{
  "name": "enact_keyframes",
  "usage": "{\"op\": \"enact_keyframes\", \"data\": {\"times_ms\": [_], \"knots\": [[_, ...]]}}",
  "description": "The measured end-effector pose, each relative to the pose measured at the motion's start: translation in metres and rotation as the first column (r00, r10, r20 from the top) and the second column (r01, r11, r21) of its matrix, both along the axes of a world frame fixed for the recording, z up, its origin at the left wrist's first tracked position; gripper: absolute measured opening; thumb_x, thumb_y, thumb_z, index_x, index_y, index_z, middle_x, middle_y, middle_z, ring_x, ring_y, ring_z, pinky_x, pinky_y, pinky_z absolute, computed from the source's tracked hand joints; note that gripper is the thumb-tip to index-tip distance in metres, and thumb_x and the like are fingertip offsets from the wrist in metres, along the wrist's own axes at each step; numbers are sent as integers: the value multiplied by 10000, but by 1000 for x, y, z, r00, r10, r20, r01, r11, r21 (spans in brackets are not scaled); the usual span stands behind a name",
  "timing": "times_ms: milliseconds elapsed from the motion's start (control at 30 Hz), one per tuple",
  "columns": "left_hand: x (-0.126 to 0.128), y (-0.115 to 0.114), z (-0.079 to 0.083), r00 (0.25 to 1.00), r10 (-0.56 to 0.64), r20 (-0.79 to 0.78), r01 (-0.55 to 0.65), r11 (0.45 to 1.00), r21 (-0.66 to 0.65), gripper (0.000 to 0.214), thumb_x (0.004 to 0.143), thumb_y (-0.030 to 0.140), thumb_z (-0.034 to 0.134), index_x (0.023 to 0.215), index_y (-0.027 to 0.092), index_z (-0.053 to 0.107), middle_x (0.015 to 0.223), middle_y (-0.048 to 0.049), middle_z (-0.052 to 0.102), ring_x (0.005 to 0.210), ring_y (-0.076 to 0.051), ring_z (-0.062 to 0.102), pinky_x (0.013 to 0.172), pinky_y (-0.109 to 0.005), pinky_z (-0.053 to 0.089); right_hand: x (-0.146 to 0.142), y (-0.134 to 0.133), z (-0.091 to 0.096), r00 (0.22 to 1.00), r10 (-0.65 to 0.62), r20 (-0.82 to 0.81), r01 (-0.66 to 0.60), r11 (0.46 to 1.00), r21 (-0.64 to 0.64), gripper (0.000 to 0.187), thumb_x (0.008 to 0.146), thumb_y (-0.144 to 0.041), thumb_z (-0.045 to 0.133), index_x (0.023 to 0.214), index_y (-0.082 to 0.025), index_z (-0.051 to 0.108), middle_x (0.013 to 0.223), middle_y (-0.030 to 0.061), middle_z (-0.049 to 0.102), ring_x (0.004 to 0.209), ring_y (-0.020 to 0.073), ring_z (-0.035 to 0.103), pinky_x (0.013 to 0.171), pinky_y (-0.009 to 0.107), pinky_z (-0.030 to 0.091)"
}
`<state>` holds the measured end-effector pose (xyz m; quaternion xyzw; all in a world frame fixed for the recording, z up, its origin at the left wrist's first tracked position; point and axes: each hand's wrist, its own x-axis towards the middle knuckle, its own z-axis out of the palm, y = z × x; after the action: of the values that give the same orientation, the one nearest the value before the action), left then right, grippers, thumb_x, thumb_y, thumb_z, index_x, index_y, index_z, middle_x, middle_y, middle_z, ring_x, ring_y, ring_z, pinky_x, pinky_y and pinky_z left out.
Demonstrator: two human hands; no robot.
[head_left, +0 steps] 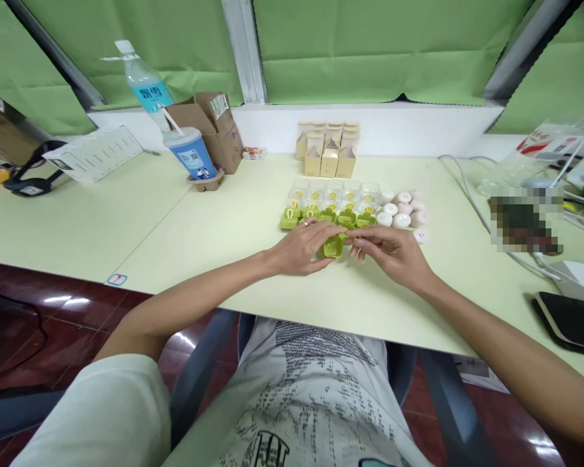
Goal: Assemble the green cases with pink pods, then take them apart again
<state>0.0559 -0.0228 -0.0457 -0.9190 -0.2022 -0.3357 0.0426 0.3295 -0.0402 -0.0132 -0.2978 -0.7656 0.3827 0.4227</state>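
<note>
Facing open side up, the green cup (333, 248) lies at the near edge of the cluster on the counter (214, 224), straight ahead of your chest. Shape: roughly square, no clear long axis from this angle.

Your left hand (304, 250) is the nearer one: palm down, it curls around the cup's left side, fingers reaching over the far edge, thumb along the near edge. Gap just wide enough for the cup, which appears held there. Your right hand (393, 256) comes in from the other side, its thumb and forefinger almost together at the cup's far right corner, the other fingers loosely bent. Whether those tips pinch anything small, you cannot tell; they hide it. So the relation to note: cup between both hands, left wrapped around it, right meeting only its corner.

Just beyond the cup, a row of green containers (289, 222) runs left to right, partly behind your fingers; the two leftmost carry pale loop marks on top. Behind that row, clear cups (334, 188) with yellow spots inside. Right of these, beyond your right knuckles, a group of pale round pieces (401, 220). Farther back, near the wall, small tan boxes (329, 162) stand close together. Well off to the left, a blue drink cup (193, 157).
</note>
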Motion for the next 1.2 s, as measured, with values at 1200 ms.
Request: {"op": "enact_keyframes", "data": {"times_ms": [1200], "knots": [[10, -10, 2, 984, -84, 159, 64, 990, 129, 819, 1062, 349, 788, 1734, 224, 337, 1319, -157, 811, 1167, -300, 821, 966, -506, 663, -19, -5, -27, 971, -217, 99, 69, 653, 754, 93, 1077, -213, 770, 1035, -230, 852, 930, 38, 885, 759, 192, 800, 699, 327, 632]]}}
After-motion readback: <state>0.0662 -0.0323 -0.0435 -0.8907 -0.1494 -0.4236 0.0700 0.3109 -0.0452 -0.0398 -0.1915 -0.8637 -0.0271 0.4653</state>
